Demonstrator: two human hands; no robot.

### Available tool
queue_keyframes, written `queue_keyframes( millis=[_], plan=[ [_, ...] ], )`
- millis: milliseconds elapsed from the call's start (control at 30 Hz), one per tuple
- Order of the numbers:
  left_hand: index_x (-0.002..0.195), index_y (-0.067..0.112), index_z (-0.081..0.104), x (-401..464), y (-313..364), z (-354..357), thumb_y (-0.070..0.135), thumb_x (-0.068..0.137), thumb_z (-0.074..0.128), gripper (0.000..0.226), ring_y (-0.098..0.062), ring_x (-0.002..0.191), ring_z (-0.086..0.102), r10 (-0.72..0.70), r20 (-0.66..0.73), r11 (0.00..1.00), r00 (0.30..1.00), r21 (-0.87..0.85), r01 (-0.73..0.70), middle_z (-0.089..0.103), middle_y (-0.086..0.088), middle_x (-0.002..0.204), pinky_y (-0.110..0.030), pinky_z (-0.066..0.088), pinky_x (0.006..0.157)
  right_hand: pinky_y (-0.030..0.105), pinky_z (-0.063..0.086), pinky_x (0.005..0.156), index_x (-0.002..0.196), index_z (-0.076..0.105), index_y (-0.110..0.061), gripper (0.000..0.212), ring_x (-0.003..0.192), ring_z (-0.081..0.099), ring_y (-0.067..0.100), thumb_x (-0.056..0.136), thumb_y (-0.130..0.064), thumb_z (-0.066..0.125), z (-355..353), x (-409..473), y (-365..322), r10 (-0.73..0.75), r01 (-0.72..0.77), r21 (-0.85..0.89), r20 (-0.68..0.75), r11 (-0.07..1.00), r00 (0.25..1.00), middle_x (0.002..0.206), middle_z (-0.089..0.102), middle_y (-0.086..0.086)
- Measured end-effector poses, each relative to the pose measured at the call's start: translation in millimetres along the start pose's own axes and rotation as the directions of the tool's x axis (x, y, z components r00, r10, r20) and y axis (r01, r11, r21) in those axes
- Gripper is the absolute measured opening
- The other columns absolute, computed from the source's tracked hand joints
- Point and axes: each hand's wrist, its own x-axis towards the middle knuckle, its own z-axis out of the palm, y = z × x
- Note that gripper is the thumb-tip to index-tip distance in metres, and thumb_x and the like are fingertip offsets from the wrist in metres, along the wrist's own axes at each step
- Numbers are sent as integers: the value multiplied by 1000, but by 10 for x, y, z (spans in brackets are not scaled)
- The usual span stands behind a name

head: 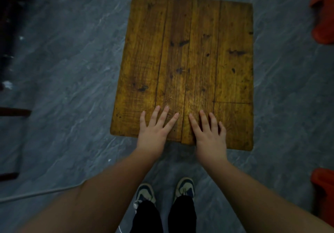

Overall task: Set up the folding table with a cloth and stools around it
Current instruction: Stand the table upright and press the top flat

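Observation:
The wooden folding table (pixel 189 51) stands in front of me, its bare plank top seen from above, with no cloth on it. My left hand (pixel 155 129) lies flat on the near edge, fingers straight and spread. Beside it, my right hand (pixel 209 133) presses flat on the same edge, fingers straight. Neither hand holds anything. Two red plastic stools show at the right border, one far (pixel 323 15) and one near (pixel 323 191). No cloth is in view.
Grey marbled floor (pixel 72 70) surrounds the table. Dark furniture (pixel 10 51) fills the left edge. A pale cable (pixel 41 193) runs across the floor at lower left. My shoes (pixel 164 191) stand just behind the table's near edge.

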Motion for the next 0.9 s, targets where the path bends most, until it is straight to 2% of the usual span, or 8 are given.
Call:
queue_keyframes(
  millis=[133, 233, 300, 433, 567, 667, 767, 900],
  plan=[
    [148, 39, -27, 38, 1, -12, 25, 88, 60, 106, -32, 148, -22, 22, 26, 999, 999, -32, -21, -24, -4, 162, -67, -6, 112, 60, 3, 119, 155, -11, -37, 104, 150, -12, 37, 84, -35, 65, -66, 34, -16, -25, 22, 42, 75, 999, 997, 166, -11, 7],
    [149, 42, -23, 38, -19, -46, 47, 87, 60, 104, -31, 146, -28, 55, 73, 992, 996, -116, -47, -26, -4, 161, -67, -11, 112, 63, -5, 118, 156, -8, -39, 96, 149, -18, 38, 87, -57, 56, -133, 9, -73, -52, 41, 113, 92, 993, 994, 166, -14, 5],
    [150, 45, -18, 36, -67, -81, 60, 87, 54, 96, -29, 146, -27, 78, 95, 984, 992, -170, -62, -24, -2, 162, -65, -12, 113, 64, -2, 118, 156, -3, -40, 89, 150, -16, 36, 89, -63, 51, -178, 11, -97, -48, 35, 130, 96, 991, 994, 166, -11, 4],
    [151, 47, -5, 57, -151, -213, 55, 93, 48, 80, -27, 149, -17, 105, 120, 979, 987, -188, -81, -14, 1, 164, -62, -5, 116, 64, 5, 118, 156, -7, -39, 88, 150, -15, 36, 93, -58, 51, -270, 40, -164, -13, -8, 115, 174, 993, 985, 166, -13, 5],
    [150, 47, 15, 163, -216, -444, 45, 94, 49, 65, -28, 149, 1, 123, 166, 976, 978, -197, -90, 3, 1, 164, -61, 12, 115, 70, 9, 115, 156, -3, -35, 88, 149, -16, 40, 93, -47, 58, -404, 98, -306, 53, -97, 153, 271, 983, 961, 165, -17, 7],
    [147, 42, 30, 277, -312, -624, 33, 95, 45, 55, -25, 145, 16, 141, 172, 962, 975, -256, -94, 22, 2, 160, -55, 26, 111, 73, 11, 112, 156, -3, -33, 85, 148, -20, 42, 97, -36, 56, -483, 160, -375, 88, -144, 147, 335, 979, 938, 163, -22, 9],
    [149, 37, 28, 394, -510, -750, 26, 94, 43, 58, -23, 143, 22, 160, 203, 945, 966, -313, -91, 30, 1, 156, -50, 25, 113, 71, 12, 114, 157, -2, -29, 80, 149, -18, 42, 98, -25, 52, -587, 200, -487, 139, -200, 127, 377, 971, 916, 163, -23, 12],
    [151, 32, 27, 542, -1002, -872, 22, 91, 44, 63, -24, 145, 21, 193, 173, 934, 966, -334, -127, 32, 1, 155, -49, 25, 116, 57, 14, 120, 157, 10, -21, 77, 152, -2, 33, 93, -26, 53, -837, 303, -730, 236, -332, 190, 401, 924, 885, 166, -3, 12]
  ],
)
